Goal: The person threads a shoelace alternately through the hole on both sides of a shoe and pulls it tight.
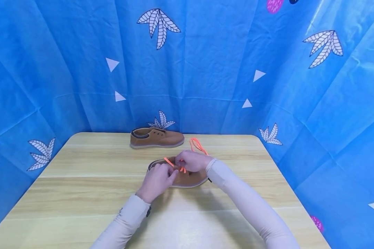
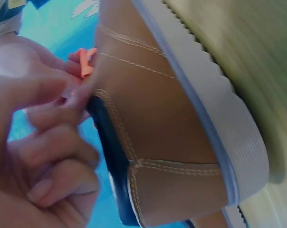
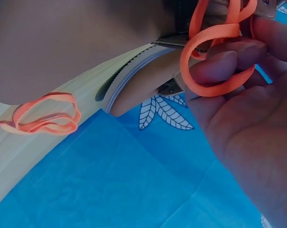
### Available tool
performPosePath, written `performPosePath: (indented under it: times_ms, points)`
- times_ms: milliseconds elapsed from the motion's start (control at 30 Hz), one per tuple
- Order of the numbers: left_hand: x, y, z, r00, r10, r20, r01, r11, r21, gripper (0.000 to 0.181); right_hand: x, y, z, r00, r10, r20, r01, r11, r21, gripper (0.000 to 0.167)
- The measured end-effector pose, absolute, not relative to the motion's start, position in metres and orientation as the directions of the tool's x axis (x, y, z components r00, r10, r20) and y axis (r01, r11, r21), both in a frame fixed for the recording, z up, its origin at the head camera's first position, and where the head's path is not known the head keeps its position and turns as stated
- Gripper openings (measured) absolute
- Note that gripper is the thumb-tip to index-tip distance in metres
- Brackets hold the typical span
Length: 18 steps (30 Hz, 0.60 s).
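Working with both hands over the near shoe, upright on the desk, a little in from the far edge and about midway between left and right edges. Pointing toe to the right edge, heel to the left. Pinching orange lace in the bent fingers of the right hand, above the near shoe's opening, with one loop ringed round the fingertips in the right wrist view. Gripping the near shoe's upper edge with the left hand, close by the lace, thumb and forefinger drawn together there, other fingers curled in toward the palm. Partly covered at the eyelets by both hands; cannot tell the exact threading. More lace in loose loops on the desk, beyond the right hand, toward the far edge and right of its middle. By the far edge, just left of its middle, the far shoe, also upright, brown and pale-soled, toe rightward. Pale sleeves on both arms. Behind the far edge and along both side edges, a blue curtain with leaf and triangle prints.
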<state>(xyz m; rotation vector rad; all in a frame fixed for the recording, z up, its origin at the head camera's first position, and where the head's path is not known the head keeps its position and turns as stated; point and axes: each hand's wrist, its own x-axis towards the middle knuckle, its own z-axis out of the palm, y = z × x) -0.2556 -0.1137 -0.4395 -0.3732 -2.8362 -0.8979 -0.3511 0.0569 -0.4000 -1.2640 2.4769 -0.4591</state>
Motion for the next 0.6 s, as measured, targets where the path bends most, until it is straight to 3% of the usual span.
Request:
performPosePath:
  times_ms: [333,600]
  points:
    - [-0.256,-0.108,-0.445,-0.974,0.140,0.181,0.225,0.729,0.646,0.043,-0.347,0.057,-0.401,-0.573,-0.812,-0.112,-0.727,0.567,-0.388,0.023]
    - [-0.256,-0.108,-0.447,-0.987,0.123,0.107,0.161,0.627,0.762,0.032,-0.352,0.099,-0.398,-0.680,-0.731,0.062,-0.623,0.531,-0.574,0.030]
